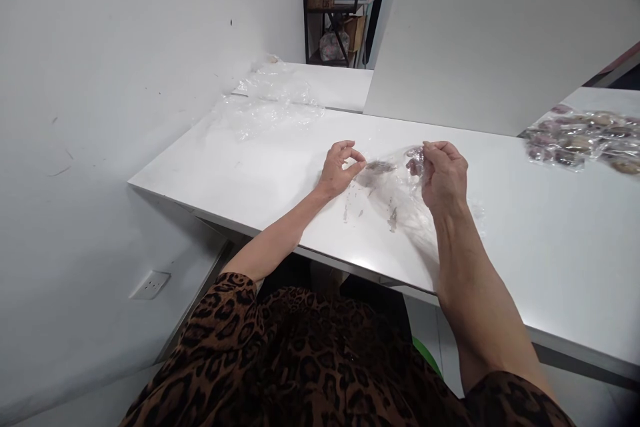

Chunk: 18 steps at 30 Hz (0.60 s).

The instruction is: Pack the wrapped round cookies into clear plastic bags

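Note:
Over the white table, a clear plastic bag (400,187) stretches between my two hands. My right hand (445,173) pinches the bag's upper right part between thumb and fingertips. On the other side my left hand (340,168) has thumb and index finger closed in a ring, at what looks like the bag's left edge. Close to the left fingertips is a dark brown lump (381,167), seen through or beside the film; its kind is unclear. Small brown smears or crumbs (393,217) show below it.
Crumpled clear plastic (270,103) lies at the table's far left, by the wall. Several wrapped reddish-brown pieces (575,137) lie at the right. A white panel (480,33) rises along the back edge of the table (240,180). A dark shelf rack (330,10) stands beyond.

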Motion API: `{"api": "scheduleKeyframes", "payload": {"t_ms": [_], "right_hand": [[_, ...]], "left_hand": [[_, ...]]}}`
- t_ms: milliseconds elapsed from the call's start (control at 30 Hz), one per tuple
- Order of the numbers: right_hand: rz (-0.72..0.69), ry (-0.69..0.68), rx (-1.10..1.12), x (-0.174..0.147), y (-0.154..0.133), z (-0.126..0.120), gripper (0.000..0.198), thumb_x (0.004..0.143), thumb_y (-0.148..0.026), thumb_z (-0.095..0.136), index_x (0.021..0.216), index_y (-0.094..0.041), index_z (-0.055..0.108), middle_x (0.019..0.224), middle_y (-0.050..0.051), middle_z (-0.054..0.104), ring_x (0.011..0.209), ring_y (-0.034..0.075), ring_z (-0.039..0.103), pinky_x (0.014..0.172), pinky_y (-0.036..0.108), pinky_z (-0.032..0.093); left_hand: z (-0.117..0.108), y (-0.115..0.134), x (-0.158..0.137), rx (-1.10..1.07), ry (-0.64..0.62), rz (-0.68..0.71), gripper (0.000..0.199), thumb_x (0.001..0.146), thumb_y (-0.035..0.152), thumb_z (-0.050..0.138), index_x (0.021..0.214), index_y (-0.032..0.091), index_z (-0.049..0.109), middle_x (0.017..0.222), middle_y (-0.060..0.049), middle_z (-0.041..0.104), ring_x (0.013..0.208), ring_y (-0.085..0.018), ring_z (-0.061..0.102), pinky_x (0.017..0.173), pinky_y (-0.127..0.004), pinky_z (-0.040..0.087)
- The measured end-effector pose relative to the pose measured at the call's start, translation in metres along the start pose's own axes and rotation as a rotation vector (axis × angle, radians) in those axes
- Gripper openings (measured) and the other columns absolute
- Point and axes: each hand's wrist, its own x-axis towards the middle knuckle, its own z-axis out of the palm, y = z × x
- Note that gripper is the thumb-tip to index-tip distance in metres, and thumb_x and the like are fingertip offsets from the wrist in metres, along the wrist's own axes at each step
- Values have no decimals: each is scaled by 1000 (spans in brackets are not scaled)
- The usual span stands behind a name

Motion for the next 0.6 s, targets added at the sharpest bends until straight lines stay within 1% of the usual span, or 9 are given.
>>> {"api": "scheduleKeyframes", "payload": {"t_ms": [67,133,167,233,300,367,467,533,600], "right_hand": [[-5,13,-25,2,0,-2,43,71,-52,83,74,-24,50,68,-2,53,55,13,54,49,29,39],[-33,-29,-65,-1,-1,0,45,74,-58,80,75,-25,49,71,-1,55,58,14,56,52,29,42],[-49,-65,-85,-4,-2,2,46,75,-60,78,76,-24,50,73,0,58,61,14,56,54,29,44],[-75,-170,-118,-12,-2,6,44,78,-62,77,76,-24,54,78,2,63,66,15,57,60,30,47],[-62,-311,-143,-19,-1,10,42,78,-59,79,76,-22,59,78,3,65,68,14,57,64,30,48],[-22,-412,-162,-23,0,13,41,77,-58,82,74,-21,62,73,2,63,66,14,55,65,30,48],[41,-364,-173,-23,1,14,45,77,-63,80,78,-21,63,75,2,65,64,12,54,61,27,46],[74,-281,-215,-21,3,13,49,75,-67,80,86,-22,64,81,2,68,63,11,54,56,25,43],[93,-242,-309,-17,6,12,52,69,-65,84,89,-21,66,79,1,67,62,10,53,53,23,41]], "left_hand": [[-1,0,1,-27,-12,-57,17,86,30,79,77,19,70,108,-8,68,101,-18,65,82,-26,50],[-1,-1,1,-80,-137,-242,47,93,58,67,71,16,68,87,-8,70,72,-14,63,66,-27,48],[0,-1,0,-112,-233,-362,60,92,71,60,69,16,68,81,-10,70,65,-14,62,61,-28,48],[2,-1,-2,-186,-415,-580,74,87,84,52,72,14,71,79,-13,73,61,-17,65,58,-30,49],[5,1,-5,-270,-508,-689,67,87,79,57,81,14,73,82,-13,75,65,-20,69,61,-32,53],[8,4,-8,-339,-496,-685,45,91,59,65,87,14,72,83,-10,74,68,-19,71,65,-31,56],[11,7,-12,-352,-406,-590,19,90,32,68,85,14,68,79,-6,71,68,-16,69,68,-29,55],[11,6,-13,-294,-369,-497,19,88,30,69,78,14,65,75,-3,66,69,-14,65,67,-27,53],[11,3,-13,-232,-367,-383,24,87,33,69,72,15,63,75,-2,60,72,-13,61,66,-25,52]]}}
